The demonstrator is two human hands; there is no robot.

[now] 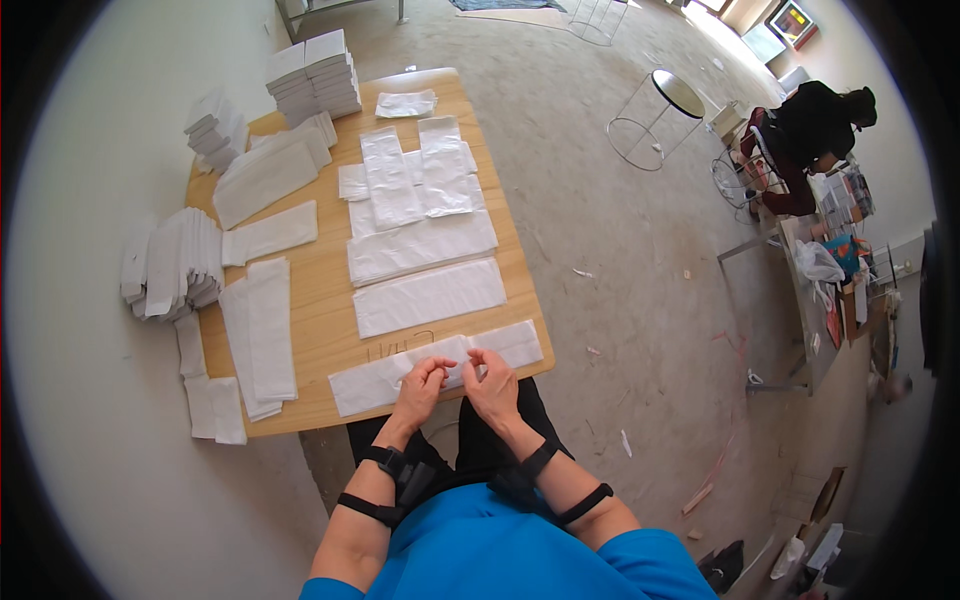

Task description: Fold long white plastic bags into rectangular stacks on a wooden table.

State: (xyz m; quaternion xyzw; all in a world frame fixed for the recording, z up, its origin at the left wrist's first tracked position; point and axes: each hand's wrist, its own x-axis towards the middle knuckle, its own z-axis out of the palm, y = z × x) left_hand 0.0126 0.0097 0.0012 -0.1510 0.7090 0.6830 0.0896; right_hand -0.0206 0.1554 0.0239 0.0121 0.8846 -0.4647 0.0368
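A long, flat white folded strip [365, 388], thin like plastic or paper, lies along the near edge of the wooden table. Over its middle, my left hand [423, 388] curls its fingers inward, the tips close to the strip. Just beside it, my right hand [491, 388] bends thumb and fingers together toward the left hand. Whatever the fingertips pinch is too small to make out. Beyond my hands lies a similar white strip [430, 298], and past that a layered pile of white folded strips [425, 245] with shorter packets [392, 178] on top.
The wooden table [330, 335] stands against a white wall. Along its left side are white strips [268, 325], a stack of white folded pieces [180, 262] and white box stacks [315, 75]. A round stool [678, 95] stands right; farther, a person [812, 130] sits by a cluttered table [800, 265].
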